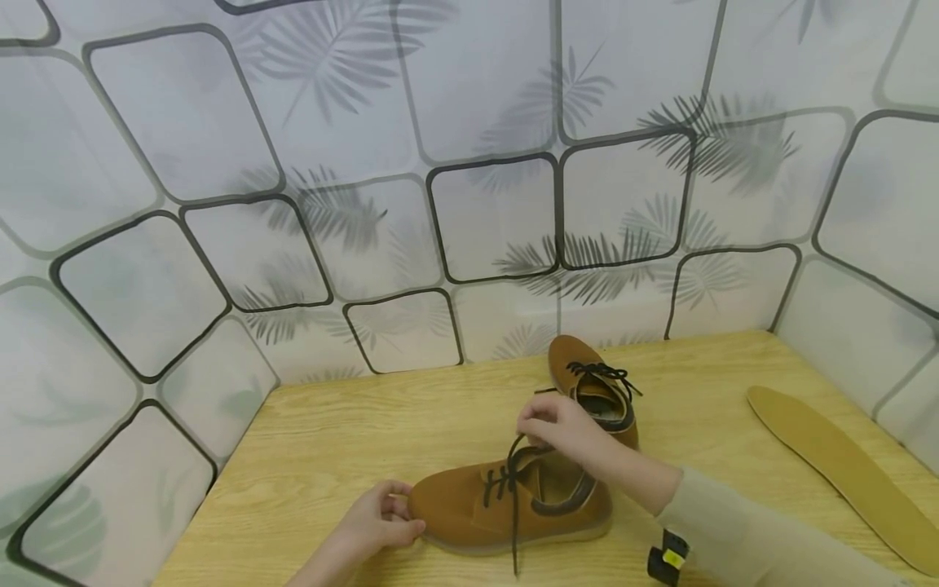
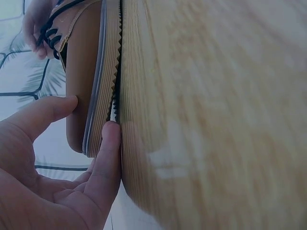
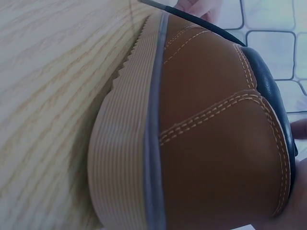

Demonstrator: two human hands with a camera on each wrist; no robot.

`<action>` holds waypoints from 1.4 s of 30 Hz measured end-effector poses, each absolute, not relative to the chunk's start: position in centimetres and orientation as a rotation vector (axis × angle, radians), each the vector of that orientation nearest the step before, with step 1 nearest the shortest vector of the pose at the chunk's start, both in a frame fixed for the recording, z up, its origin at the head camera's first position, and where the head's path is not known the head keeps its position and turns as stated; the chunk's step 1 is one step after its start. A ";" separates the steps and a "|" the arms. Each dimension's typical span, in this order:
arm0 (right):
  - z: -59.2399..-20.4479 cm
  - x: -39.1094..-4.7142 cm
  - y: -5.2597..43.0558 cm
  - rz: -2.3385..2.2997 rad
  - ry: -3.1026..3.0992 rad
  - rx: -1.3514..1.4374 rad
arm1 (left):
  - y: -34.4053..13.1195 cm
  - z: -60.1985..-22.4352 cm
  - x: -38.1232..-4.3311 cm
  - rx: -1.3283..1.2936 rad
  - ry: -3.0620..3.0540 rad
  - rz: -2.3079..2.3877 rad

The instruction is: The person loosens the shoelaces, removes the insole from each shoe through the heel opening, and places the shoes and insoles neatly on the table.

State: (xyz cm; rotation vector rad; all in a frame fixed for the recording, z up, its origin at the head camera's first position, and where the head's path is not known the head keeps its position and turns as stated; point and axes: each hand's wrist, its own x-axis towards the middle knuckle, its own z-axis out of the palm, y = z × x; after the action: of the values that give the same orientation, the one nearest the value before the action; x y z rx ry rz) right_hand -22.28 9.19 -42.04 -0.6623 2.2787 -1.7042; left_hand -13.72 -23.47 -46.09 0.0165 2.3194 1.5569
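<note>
Left hand grips brown shoe's toe, right hand pinches black lace.
Only my head view gets the lace pinch, plus second shoe (image 1: 568, 359) behind and insole (image 1: 844, 473) far right; brown shoe (image 1: 455, 501) sits mid-table (image 1: 315, 456). Left wrist: left hand's (image 2: 57, 177) thumb on leather, fingertip under sole (image 2: 106, 76). Right wrist: heel stitching (image 3: 211, 112) up close; right hand (image 1: 568, 428) above, black lace (image 1: 515, 522) dangling.
</note>
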 end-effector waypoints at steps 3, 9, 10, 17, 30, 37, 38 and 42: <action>-42.2 -22.4 9.1 -1.594 2.361 -0.734 | -23.5 -46.1 -13.7 0.018 2.327 1.553; -42.3 -22.3 9.0 -1.484 2.391 -0.887 | -23.4 -46.1 -13.8 0.010 2.341 1.548; -42.3 -22.3 8.9 -1.482 2.380 -0.912 | -23.4 -46.1 -13.8 0.011 2.341 1.547; -42.2 -22.2 8.9 -1.426 2.371 -0.988 | -23.5 -46.1 -13.9 0.008 2.337 1.546; -42.1 -22.2 9.0 -1.424 2.426 -0.910 | -23.6 -46.3 -13.8 0.039 2.277 1.588; -42.1 -22.2 9.0 -1.516 2.438 -0.782 | -23.6 -46.3 -13.8 0.039 2.279 1.591; -42.1 -22.2 9.0 -1.523 2.441 -0.764 | -23.6 -46.3 -13.8 0.039 2.280 1.590; -42.2 -22.2 9.1 -1.554 2.431 -0.719 | -23.6 -46.2 -13.8 0.039 2.281 1.586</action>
State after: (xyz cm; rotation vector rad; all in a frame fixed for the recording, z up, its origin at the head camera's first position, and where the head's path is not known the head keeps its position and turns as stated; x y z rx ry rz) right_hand -22.21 9.05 -42.21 -0.7192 2.4311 -1.5537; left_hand -13.78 -23.58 -46.20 0.0394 2.2812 1.5863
